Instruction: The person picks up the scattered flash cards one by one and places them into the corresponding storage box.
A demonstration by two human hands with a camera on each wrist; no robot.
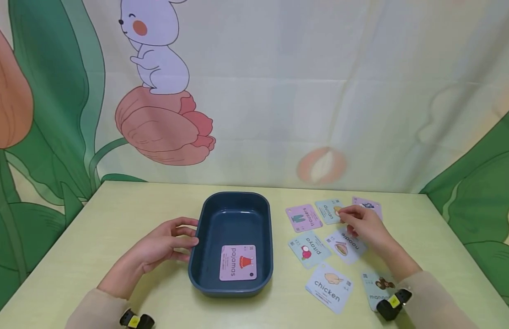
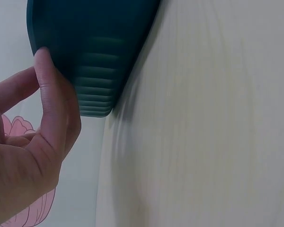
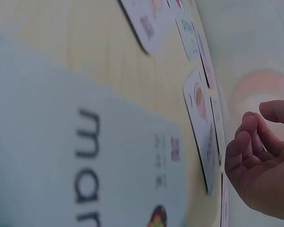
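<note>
My left hand [image 1: 174, 242] rests its fingertips against the left side of a dark blue rectangular tray [image 1: 209, 224]. In the left wrist view, a finger [image 2: 49, 90] meets the ribbed outer wall. A pink pajamas card [image 1: 238, 262] lies in the near part of the tray. My right hand [image 1: 365, 226] hovers over the cards at the right, loosely bent, with a gap between thumb and fingers and nothing held. Its fingertips overlap the right end of the durian card [image 1: 326, 210]. Just below it lies the noodle card [image 1: 345, 246]; a purple card [image 1: 371, 205] is partly hidden behind it.
On the table [image 1: 126, 205] around the right hand are a trousers card [image 1: 303, 218], a pitaya card [image 1: 309, 249] and a chicken card [image 1: 330, 288]. Another card [image 1: 375, 288], reading "mango", lies partly under the right wrist camera. A printed curtain [image 1: 254, 114] hangs behind.
</note>
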